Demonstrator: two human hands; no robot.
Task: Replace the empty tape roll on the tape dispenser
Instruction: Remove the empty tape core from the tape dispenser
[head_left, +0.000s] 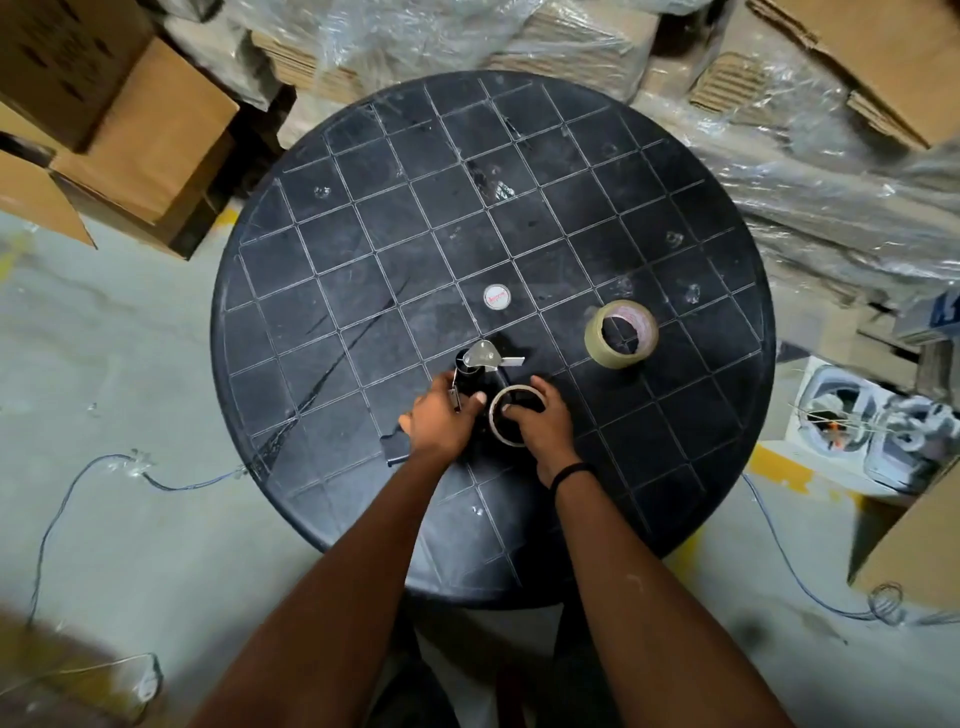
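Observation:
A black tape dispenser (475, 371) with a metal blade plate lies on the round black table (415, 218), near its front middle. My left hand (441, 421) grips the dispenser's body from the left; its black handle sticks out below the hand. My right hand (540, 428) holds the empty cardboard tape core (498, 434) at the dispenser's right side, fingers curled around its rim. A full roll of clear-brownish tape (621, 333) lies flat on the table to the right, apart from both hands.
A small white round sticker (496, 297) marks the table's centre. Cardboard boxes (130, 130) and plastic-wrapped stacks (805, 171) crowd the far side and right. Thin wires (67, 499) trail over the grey floor on both sides.

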